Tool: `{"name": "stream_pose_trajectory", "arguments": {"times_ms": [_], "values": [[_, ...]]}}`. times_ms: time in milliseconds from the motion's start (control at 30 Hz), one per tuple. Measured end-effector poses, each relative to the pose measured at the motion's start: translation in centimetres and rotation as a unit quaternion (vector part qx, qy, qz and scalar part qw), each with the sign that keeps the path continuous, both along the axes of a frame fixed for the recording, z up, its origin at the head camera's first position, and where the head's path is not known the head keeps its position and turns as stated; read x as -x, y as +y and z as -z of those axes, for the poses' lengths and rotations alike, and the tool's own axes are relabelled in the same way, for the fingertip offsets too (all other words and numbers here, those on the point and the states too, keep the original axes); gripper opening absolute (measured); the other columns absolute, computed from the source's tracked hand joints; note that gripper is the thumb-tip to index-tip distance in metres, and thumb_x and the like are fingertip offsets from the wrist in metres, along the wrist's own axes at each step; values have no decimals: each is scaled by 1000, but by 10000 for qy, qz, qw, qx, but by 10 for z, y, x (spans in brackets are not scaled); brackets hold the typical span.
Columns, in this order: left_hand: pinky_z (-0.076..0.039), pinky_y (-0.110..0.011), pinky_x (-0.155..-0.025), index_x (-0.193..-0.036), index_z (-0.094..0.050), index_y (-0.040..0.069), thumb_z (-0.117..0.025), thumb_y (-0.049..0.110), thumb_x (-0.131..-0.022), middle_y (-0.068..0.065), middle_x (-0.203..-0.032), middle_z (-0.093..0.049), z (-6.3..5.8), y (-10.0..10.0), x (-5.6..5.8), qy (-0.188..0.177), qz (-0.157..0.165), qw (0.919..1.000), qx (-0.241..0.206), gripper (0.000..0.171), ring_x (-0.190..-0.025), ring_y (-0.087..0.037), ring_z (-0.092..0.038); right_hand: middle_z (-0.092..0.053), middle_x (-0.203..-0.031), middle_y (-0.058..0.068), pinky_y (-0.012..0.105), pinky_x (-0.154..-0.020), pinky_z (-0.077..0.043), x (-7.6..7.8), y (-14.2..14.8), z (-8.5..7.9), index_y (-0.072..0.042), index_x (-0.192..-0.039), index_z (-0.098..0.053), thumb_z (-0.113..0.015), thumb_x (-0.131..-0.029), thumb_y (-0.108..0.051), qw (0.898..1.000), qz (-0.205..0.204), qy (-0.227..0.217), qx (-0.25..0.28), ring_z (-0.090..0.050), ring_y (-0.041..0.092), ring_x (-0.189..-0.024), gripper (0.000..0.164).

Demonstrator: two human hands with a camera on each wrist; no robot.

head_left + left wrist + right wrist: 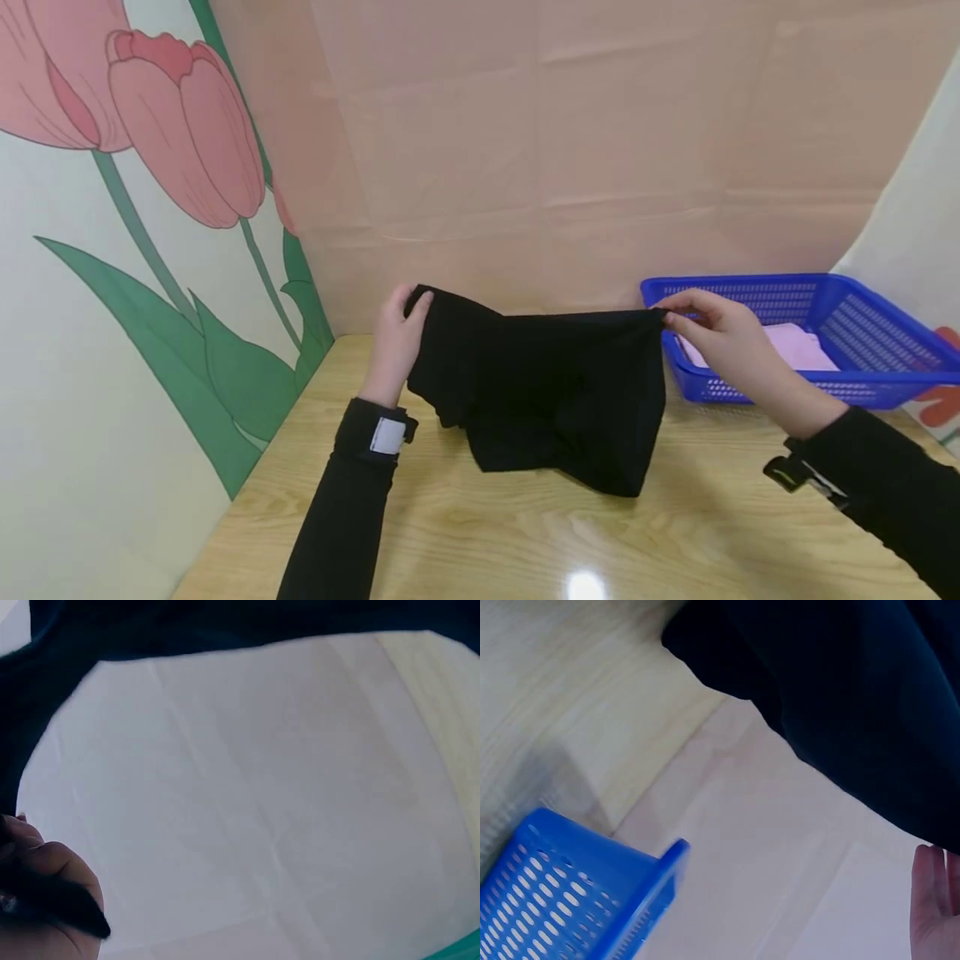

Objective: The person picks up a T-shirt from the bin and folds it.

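A black cloth [555,392], perhaps a garment, hangs stretched between both hands above the wooden table. My left hand [397,337] grips its upper left corner, thumb in front. On the other side, my right hand [720,333] pinches the upper right corner between thumb and fingers. The lower edge drapes unevenly, with folds on the left. In the left wrist view, dark cloth [247,626] crosses the top, and the left hand [60,900] shows at the lower left. The right wrist view has the cloth [840,697] hanging beside the fingertips [924,877].
A blue perforated plastic basket [750,387] stands on the table [480,533] at the right, behind the right hand. Inside lies a folded pale pink cloth [802,346]. A pinkish sheet [540,150] covers the back, and a tulip-printed panel [112,375] borders the left.
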State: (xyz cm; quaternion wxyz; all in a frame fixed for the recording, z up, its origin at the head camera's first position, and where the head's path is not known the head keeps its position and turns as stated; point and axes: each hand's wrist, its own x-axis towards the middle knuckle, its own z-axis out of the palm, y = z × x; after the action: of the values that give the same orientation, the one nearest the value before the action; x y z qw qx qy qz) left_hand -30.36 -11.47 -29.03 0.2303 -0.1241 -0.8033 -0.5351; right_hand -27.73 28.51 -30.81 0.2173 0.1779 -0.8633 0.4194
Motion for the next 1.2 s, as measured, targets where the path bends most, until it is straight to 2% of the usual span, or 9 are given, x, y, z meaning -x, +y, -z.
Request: {"name": "stream_pose_trajectory", "arguments": {"times_ms": [100,333,433,500,567,667,833,1000,1200], "values": [[-46,-43,-97,-121,-62,0,-53,21,-104,-14,-116,-64,-9,-7,-4,142,4,9998,148,28,-107,-26,-59,-63,-99,-19,11,-70,-48,-1,-1,-7,-3,-112,-67,-61,-99,-11,9999,-29,83,88,-64,-3,-83,16],[-48,-42,-94,-115,-65,-1,-57,20,-102,-15,-111,-66,-33,-15,-17,630,-171,9970,416,26,-99,-27,-59,-66,-88,-21,9,-72,-50,-1,-3,-20,6,-111,-65,-60,-97,-1,9980,-66,327,541,-64,-5,-78,16],[-48,-43,-94,-115,-66,0,-58,21,-102,-14,-111,-67,-39,-18,-20,600,-263,9967,476,26,-99,-27,-59,-67,-88,-20,9,-73,-49,0,-1,-22,3,-110,-67,-60,-97,-1,9975,-139,314,616,-64,-5,-80,15],[-48,-43,-94,-115,-66,2,-59,23,-101,-13,-113,-67,-38,-20,-15,503,-272,9970,527,26,-101,-27,-60,-68,-90,-18,9,-74,-49,2,0,-21,1,-110,-66,-60,-97,0,9976,-316,225,576,-64,-3,-81,15],[-48,-43,-93,-114,-67,2,-59,23,-101,-13,-112,-66,-31,-22,-6,354,-230,9972,620,26,-100,-27,-60,-69,-93,-12,10,-74,-50,6,1,-15,1,-111,-66,-59,-98,0,9978,-510,110,414,-64,-2,-83,15],[-47,-43,-90,-110,-67,2,-59,22,-101,-13,-109,-66,-11,-24,13,46,-177,9967,789,24,-98,-27,-59,-70,-97,0,13,-72,-50,13,-2,-2,2,-112,-66,-58,-98,-1,9977,-664,-128,2,-64,1,-84,16],[-47,-46,-93,-107,-67,-2,-61,16,-100,-18,-111,-66,27,-25,36,-563,-226,9939,918,20,-104,-32,-60,-70,-100,16,27,-71,-54,28,-11,26,0,-109,-69,-60,-96,0,9948,-375,-211,-926,-66,20,-86,16],[-46,-49,-96,-114,-66,-2,-62,15,-99,-20,-119,-65,61,-27,50,-1067,-458,9875,1063,23,-113,-34,-59,-68,-107,21,52,-82,-53,40,-20,46,0,-112,-69,-59,-95,2,9905,-275,-433,-1275,-66,38,-97,20],[-51,-44,-83,-122,-64,2,-62,13,-98,-18,-108,-66,89,-32,56,-1586,-473,9835,725,26,-96,-31,-62,-65,-112,25,55,-85,-52,43,-24,56,5,-116,-66,-60,-92,6,9870,-380,-307,-1528,-65,41,-99,25]]}}
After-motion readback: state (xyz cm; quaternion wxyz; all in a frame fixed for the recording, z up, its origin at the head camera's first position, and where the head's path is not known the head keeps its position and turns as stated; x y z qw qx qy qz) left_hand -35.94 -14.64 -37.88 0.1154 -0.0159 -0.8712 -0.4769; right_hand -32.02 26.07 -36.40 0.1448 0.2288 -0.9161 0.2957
